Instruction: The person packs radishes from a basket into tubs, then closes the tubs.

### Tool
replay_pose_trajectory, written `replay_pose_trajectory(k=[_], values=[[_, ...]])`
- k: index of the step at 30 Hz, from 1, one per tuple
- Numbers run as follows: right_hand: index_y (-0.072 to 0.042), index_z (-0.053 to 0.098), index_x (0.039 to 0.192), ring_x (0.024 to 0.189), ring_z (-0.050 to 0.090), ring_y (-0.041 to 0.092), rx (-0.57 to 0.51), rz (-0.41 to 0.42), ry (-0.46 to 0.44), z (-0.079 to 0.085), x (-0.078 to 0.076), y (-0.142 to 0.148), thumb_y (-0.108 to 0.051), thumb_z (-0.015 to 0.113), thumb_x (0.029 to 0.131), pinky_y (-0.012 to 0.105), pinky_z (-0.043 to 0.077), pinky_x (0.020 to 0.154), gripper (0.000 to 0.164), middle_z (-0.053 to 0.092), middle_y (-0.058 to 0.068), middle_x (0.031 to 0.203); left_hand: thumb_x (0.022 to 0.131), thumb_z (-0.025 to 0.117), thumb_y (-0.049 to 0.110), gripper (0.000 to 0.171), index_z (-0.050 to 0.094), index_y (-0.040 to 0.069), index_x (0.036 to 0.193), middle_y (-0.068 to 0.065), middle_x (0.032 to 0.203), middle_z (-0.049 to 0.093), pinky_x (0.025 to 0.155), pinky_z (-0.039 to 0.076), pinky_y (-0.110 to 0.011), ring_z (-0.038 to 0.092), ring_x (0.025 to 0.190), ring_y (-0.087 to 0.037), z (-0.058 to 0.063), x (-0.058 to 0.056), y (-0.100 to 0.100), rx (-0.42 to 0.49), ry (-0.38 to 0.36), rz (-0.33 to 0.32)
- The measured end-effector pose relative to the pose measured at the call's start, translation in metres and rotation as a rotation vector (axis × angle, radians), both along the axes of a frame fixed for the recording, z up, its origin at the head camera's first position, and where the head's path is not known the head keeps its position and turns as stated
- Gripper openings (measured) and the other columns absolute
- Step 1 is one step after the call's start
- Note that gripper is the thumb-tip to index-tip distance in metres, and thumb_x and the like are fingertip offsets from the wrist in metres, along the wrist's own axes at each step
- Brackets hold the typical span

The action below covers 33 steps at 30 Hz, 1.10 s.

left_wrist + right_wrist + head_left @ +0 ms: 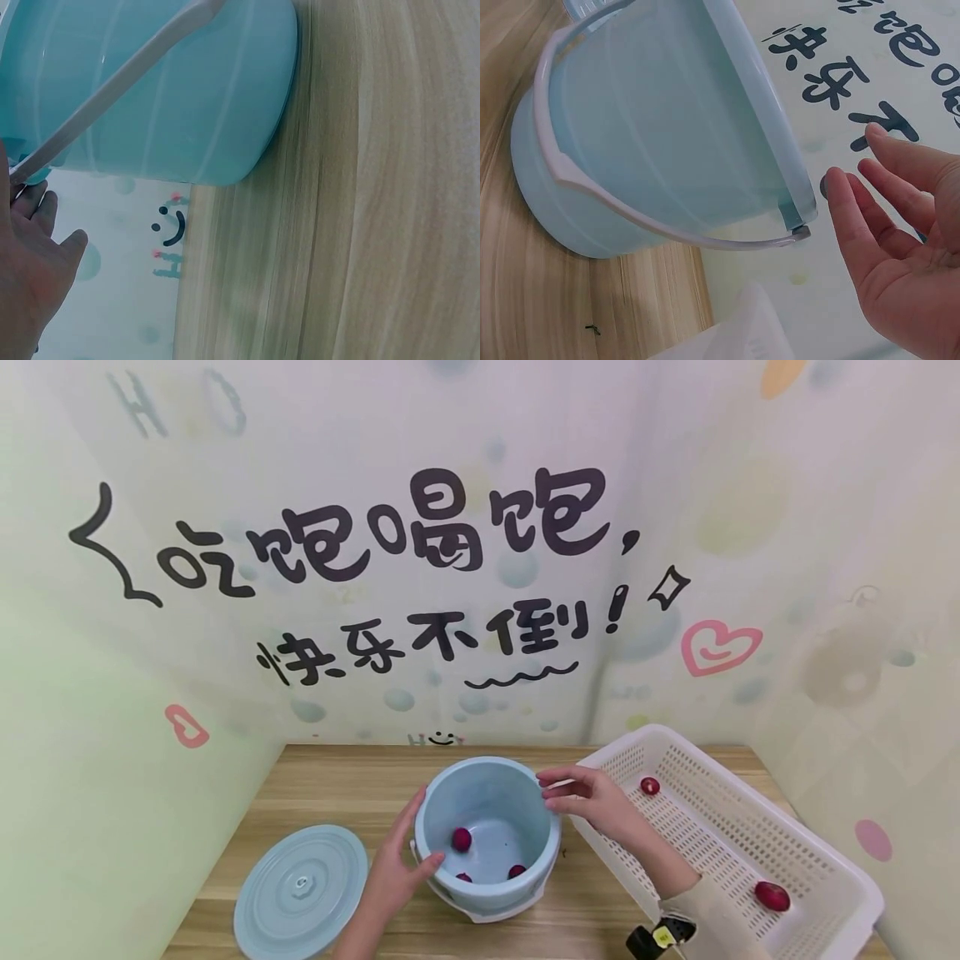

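Note:
A light blue bucket (pixel 487 893) with a pale handle (pixel 615 202) stands upright on the table. Three small, dark red, round items, their kind unclear, lie inside, one being a red ball (pixel 461 839). My left hand (pixel 393 868) holds the bucket's left side, its thumb at the near rim and its fingers along the outside. By the right rim is my right hand (pixel 600 806), fingers loosely bent and nothing visible between them. In the right wrist view, these fingertips (pixel 836 180) are just off the rim.
A round blue lid (pixel 300 893) lies left of the bucket. At the right stands a white perforated basket (pixel 712 822) holding a small red item (pixel 650 786) and a larger oval one (pixel 772 896). A printed wall (pixel 450 710) closes off the table's far edge.

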State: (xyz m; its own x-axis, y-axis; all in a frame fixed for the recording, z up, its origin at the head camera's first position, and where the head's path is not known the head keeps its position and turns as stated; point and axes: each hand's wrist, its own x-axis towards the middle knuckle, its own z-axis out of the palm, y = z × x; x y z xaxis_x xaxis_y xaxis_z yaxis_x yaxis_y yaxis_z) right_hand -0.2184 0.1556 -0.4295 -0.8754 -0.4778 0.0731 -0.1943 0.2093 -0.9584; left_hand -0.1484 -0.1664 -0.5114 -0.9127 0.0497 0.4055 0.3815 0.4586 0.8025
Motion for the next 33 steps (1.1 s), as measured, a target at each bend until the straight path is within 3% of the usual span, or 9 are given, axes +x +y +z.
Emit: replay_pose_trajectory(k=[8,17,25,33], values=[[0.003,0.059,0.132,0.113,0.069,0.031,0.015,-0.044,-0.005,-0.001,-0.001,0.01,-0.016,0.071,0.091,0.021,0.058,0.09,0.047,0.066,0.025,0.128,0.078,0.078,0.029,0.087,0.037,0.02,0.155,-0.009,0.158,0.042,0.108,0.038,-0.07,0.04,0.142,-0.044,0.0,-0.001,0.0,0.002,-0.003,-0.002],[0.002,0.061,0.13,0.11,0.07,0.014,0.033,-0.078,0.008,-0.004,-0.004,0.021,-0.017,0.071,0.091,0.016,0.056,0.09,0.044,0.065,0.025,0.129,0.079,0.077,0.029,0.087,0.037,0.014,0.155,-0.01,0.158,0.041,0.108,0.037,-0.07,0.039,0.141,-0.045,-0.002,-0.002,0.0,0.003,0.012,-0.011],[-0.002,0.058,0.134,0.121,0.065,0.032,0.061,-0.102,-0.007,-0.002,-0.004,0.031,-0.021,0.069,0.093,0.025,0.058,0.095,0.047,0.061,0.022,0.136,0.079,0.077,0.028,0.088,0.036,0.013,0.155,-0.01,0.158,0.041,0.109,0.036,-0.069,0.039,0.141,-0.046,-0.001,-0.001,0.001,0.0,0.02,-0.005],[-0.006,0.06,0.134,0.116,0.068,0.016,0.054,-0.117,-0.02,-0.002,-0.005,0.04,-0.021,0.069,0.094,0.015,0.054,0.093,0.044,0.061,0.022,0.136,0.078,0.078,0.026,0.088,0.037,0.011,0.154,-0.009,0.159,0.041,0.109,0.037,-0.069,0.039,0.142,-0.044,-0.001,-0.001,0.001,0.003,0.002,0.003]])
